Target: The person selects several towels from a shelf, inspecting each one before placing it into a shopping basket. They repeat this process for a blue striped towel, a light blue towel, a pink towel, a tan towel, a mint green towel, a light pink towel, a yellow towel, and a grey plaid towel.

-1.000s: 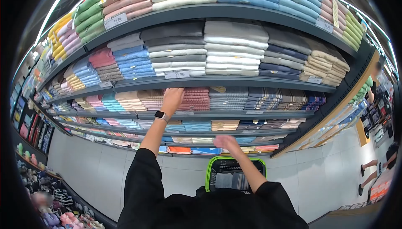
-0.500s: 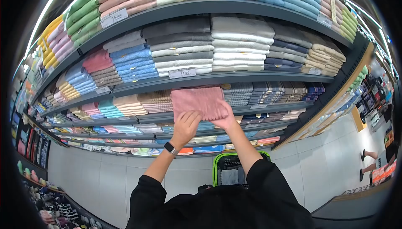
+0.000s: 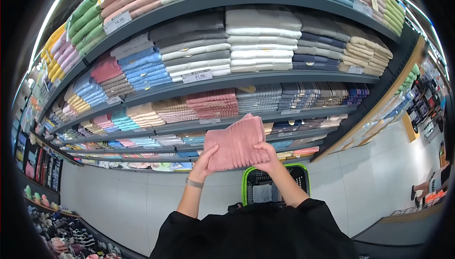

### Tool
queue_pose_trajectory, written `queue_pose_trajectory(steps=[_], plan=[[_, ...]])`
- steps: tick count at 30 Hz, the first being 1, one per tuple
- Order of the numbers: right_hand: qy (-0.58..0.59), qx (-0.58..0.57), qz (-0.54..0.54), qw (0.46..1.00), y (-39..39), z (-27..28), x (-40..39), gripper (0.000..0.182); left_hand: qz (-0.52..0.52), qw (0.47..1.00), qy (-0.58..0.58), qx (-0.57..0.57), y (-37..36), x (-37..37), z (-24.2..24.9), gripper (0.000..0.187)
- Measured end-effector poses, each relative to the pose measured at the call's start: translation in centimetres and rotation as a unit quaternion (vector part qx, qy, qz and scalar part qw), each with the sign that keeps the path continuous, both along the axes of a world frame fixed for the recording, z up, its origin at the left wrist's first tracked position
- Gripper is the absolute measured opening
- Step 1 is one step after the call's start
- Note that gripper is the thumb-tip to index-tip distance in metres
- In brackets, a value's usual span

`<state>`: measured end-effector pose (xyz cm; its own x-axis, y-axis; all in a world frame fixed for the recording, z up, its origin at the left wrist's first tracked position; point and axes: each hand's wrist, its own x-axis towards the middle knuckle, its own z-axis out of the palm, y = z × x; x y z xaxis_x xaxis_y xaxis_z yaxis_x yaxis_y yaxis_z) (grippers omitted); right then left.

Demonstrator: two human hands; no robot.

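Near the shelves (image 3: 284, 77), left hand (image 3: 204, 163) and right hand (image 3: 268, 157) pinched opposite sides of a folded pink towel (image 3: 235, 146); green-rimmed basket (image 3: 245, 183) below held grey cloth (image 3: 262, 193).

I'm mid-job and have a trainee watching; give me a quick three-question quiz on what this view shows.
1. True or false: only the left hand grips the folded pink towel.
2. The price label under the gray-and-white towel stack reads: A) 14.90, B) 21.90, C) 35.50.
3. Fill in: the shopping basket has a bright ____ rim.

Key: 1. False; the right hand grips it too. 2. B. 3. Green.
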<state>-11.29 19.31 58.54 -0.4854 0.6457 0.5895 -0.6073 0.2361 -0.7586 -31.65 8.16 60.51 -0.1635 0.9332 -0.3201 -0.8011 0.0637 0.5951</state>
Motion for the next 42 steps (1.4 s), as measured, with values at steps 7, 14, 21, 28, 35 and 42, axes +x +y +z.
queue_pose_trajectory(steps=[7, 14, 21, 28, 35, 42], plan=[[-0.037, -0.544, 0.231, 0.806, 1.7, 4.4, 4.0, 0.039, -0.006, 0.967, 0.253, 0.032, 0.1, 2.7, 4.0, 0.044], [-0.059, -0.54, 0.231, 0.807, 1.0, 3.1, 7.1, 0.044, -0.006, 0.91, 0.411, 0.049, 2.8, -1.0, 4.4, 0.048], [0.001, -0.542, 0.173, 0.823, 0.0, 1.8, 10.8, 0.048, 0.263, 0.764, 0.589, -0.019, 11.7, -9.9, -2.4, 0.033], [0.018, -0.569, 0.148, 0.808, -0.3, 0.9, 13.6, 0.048, 0.193, 0.849, 0.489, -0.053, 12.4, -8.3, -1.9, 0.024], [0.052, -0.567, 0.169, 0.805, 0.0, 0.3, 14.6, 0.05, 0.145, 0.986, 0.068, 0.046, 12.7, -6.7, 1.7, 0.014], [0.068, -0.562, 0.172, 0.806, 0.0, -0.1, 14.8, 0.05, 0.186, 0.976, 0.107, 0.038, 15.7, -7.6, 2.9, 0.023]])
